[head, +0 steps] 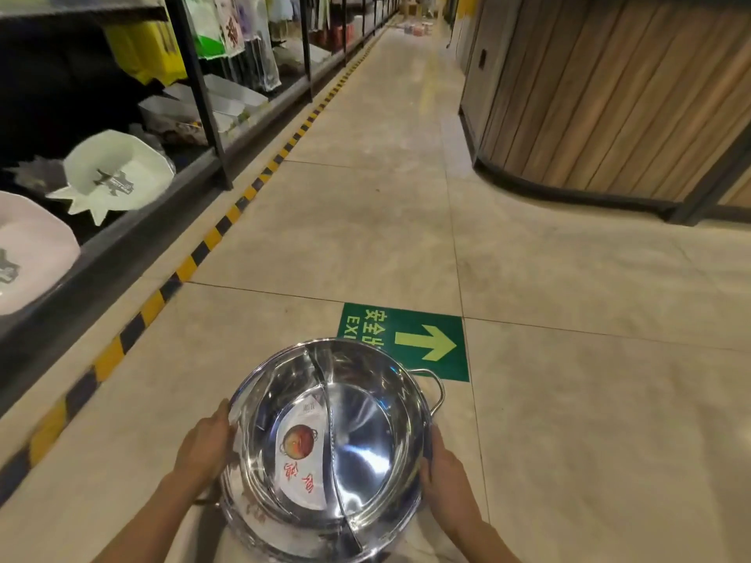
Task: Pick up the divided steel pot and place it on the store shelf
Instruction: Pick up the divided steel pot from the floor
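Setting: a store aisle with a pale tiled floor (365, 221) is seen, bordered on the left by a yellow-and-black hazard stripe (211, 237).
Shelf: a dark metal store shelf (122, 241) runs along the left side; white angular ceramic dishes (118, 176) are displayed on it, one more at the far left edge.
Left hand: the left hand (205, 444) is pressed against the pot's left rim, fingers curled over the edge in a grasp.
Pot: the round, shiny divided steel pot (333, 436) is held low in front of the body, above the floor and well apart from the shelf; a curved partition splits it, with a white label bearing a red picture in the left compartment. What looks like more steel pots is stacked directly beneath it.
Right hand: the right hand (445, 469) is closed on the right rim, opposite the left.
Floor sign: a green exit sign with a yellow arrow (422, 343) is stuck to the tiles just beyond the pot.
Right side: a curved wooden slatted counter (609, 95) stands well apart.
Step in hand: lifting, judged to be early.
Advice: the pot should be kept level, gripped evenly on both sides, raised straight clear of the stack, then turned left towards a free spot between the dishes.
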`<state>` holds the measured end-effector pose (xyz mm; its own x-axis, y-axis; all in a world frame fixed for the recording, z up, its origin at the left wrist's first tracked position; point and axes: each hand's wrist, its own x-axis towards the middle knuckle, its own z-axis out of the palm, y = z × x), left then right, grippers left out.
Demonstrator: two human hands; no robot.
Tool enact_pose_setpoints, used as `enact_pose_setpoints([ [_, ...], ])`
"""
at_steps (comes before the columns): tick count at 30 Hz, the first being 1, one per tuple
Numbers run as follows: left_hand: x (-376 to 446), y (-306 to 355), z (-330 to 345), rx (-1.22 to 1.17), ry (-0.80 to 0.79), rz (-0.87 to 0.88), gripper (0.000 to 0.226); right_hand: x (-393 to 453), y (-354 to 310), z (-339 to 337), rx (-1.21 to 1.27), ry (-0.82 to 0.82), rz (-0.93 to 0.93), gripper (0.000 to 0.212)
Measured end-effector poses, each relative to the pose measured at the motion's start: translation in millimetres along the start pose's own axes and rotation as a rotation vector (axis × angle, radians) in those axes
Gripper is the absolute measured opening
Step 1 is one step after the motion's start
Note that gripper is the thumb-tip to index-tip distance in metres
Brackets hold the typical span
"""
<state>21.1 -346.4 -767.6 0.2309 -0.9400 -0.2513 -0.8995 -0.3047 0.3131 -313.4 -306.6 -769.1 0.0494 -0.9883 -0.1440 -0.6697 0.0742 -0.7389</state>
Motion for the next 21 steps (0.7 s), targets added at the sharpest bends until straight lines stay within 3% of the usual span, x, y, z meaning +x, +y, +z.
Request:
enact_pose_setpoints([
  [15,-3,1,-24,-0.245,0.047,0.009,0.043,24,-27,-9,0.025,0.138,0.152,0.039],
  [21,-8,21,-80,-0.347,0.085,0.063,0.045,30,-61,-57,0.048,0.133,0.081,0.057],
])
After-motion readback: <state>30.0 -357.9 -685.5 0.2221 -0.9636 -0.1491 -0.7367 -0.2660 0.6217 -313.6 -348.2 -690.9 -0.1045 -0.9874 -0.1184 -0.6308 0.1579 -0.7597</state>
